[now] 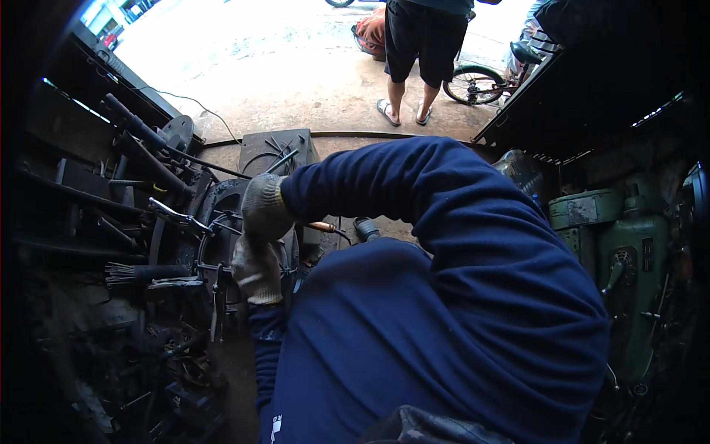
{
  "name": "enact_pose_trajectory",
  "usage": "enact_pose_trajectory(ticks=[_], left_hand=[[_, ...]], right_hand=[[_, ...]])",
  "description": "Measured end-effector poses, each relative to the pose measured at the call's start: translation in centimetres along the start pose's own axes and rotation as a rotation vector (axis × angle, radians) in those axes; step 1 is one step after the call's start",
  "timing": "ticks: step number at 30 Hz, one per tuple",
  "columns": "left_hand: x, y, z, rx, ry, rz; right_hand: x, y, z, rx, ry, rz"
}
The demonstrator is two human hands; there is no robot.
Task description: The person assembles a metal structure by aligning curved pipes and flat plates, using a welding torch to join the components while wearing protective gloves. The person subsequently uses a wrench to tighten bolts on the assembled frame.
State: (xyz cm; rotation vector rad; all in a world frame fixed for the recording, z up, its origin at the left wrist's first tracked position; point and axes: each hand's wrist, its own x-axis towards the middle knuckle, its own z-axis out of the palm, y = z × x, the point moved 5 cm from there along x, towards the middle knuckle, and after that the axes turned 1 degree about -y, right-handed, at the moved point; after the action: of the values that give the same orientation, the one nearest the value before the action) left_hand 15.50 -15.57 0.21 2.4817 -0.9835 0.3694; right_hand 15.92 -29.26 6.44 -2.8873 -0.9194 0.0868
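Note:
My right hand (265, 207), in a pale knit work glove, is curled at the end of my bent right arm. From beneath it juts an orange-ended handle (322, 226) with a black cable trailing off; the front of this tool is hidden. Just below, my left hand (257, 271), also gloved, sits against the right one, its fingers covered from view. Both are over a dark round metal piece (211, 255) with rods across it. Close by, a silver clamp (177, 214) with long handles grips its left side.
A wire brush (137, 274) lies to the left among dark metal bars. Rods rest on a metal box (296, 159) ahead. Green machinery (629, 259) stands at right. Beyond the doorway a person (425, 44) stands near a bicycle (477, 83). Scrap metal (170, 370) clutters the lower left.

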Motion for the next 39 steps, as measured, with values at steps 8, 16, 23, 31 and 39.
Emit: enact_pose_trajectory(ticks=[8, 16, 23, 31, 39], left_hand=[[-0.1, 1.3, -0.9, -0.076, 0.074, -0.002], [-0.3, 1.3, -2.0, -0.233, 0.13, 0.141], [0.5, 6.1, -5.8, -0.431, 0.148, 0.282], [1.2, 9.0, -2.4, -0.338, -0.213, 0.386], [3.6, 7.4, -5.3, -0.321, -0.07, 0.132]], right_hand=[[-0.2, -0.4, -0.3, -0.034, -0.138, 0.074], [-2.3, -5.6, -6.9, 0.016, -0.217, 0.298], [-11.5, 0.2, -5.8, 0.527, 0.36, 0.54], [-17.2, -0.9, 4.0, 1.713, 0.334, 0.754], [-21.9, 13.9, 13.5, 1.875, 0.927, 0.9]])
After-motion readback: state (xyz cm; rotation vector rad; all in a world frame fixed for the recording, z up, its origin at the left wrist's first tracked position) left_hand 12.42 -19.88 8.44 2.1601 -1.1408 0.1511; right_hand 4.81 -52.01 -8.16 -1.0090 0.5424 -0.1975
